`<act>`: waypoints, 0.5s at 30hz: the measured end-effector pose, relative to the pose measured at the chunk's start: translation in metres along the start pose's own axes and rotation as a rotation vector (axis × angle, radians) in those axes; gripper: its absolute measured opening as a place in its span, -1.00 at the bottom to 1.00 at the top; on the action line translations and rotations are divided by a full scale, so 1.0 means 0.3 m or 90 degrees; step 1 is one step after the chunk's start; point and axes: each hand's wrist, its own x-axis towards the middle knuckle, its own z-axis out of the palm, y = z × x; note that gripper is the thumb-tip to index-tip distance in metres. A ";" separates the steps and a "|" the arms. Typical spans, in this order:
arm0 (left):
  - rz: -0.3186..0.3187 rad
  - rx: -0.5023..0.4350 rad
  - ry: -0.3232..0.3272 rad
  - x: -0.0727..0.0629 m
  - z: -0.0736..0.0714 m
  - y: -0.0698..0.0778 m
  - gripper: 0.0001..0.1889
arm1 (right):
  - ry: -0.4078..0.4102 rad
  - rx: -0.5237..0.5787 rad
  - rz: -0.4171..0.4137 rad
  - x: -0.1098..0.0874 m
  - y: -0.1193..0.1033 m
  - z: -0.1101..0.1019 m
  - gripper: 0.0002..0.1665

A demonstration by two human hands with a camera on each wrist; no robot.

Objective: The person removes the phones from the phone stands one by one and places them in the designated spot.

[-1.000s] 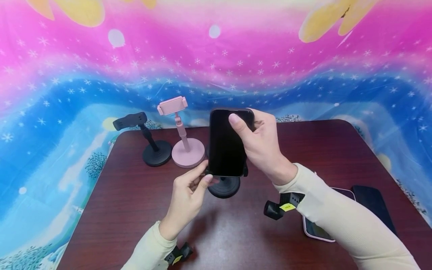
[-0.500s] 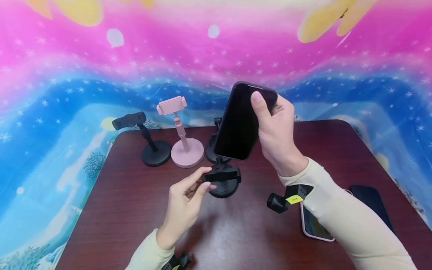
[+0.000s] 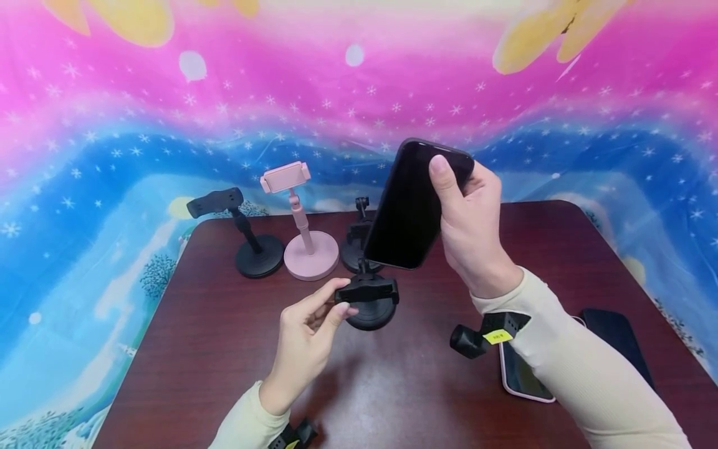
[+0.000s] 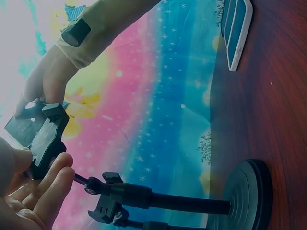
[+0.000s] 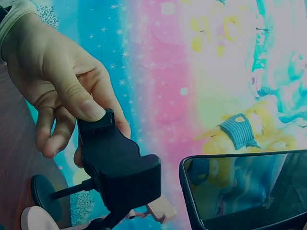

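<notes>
In the head view my left hand (image 3: 305,349) pinches the left end of the clamp on a black phone stand (image 3: 370,312), thumb in front and fingers behind. The right wrist view shows that clamp (image 5: 120,158) with nothing in it. Up and to the right, my right hand (image 3: 473,231) grips a black smartphone (image 3: 409,206) by its right side, thumb across the dark screen. The phone is tilted and apart from the clamp; its lower end hangs just above and behind it. A second black stand (image 3: 359,237) is partly hidden behind the phone.
A pink phone stand (image 3: 311,255) and another black stand (image 3: 259,255) stand at the back left of the dark wooden table (image 3: 213,349). A pink-edged phone (image 3: 524,374) and a dark phone (image 3: 617,337) lie at the right, partly under my right forearm.
The right hand has lifted the phone from in front of the clamp, up and to the right, and tilted it. The clamp is now uncovered; the left hand still pinches its end.
</notes>
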 end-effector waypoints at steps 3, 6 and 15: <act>0.000 0.008 0.002 -0.001 -0.001 -0.002 -0.65 | 0.005 0.011 -0.007 -0.001 -0.006 -0.006 -0.81; -0.009 0.012 0.003 -0.001 -0.001 -0.003 -0.66 | 0.006 0.024 -0.009 -0.003 -0.008 -0.010 -0.82; 0.006 0.015 0.007 0.006 0.004 -0.003 -0.65 | 0.024 0.030 -0.008 -0.004 -0.016 -0.035 -0.83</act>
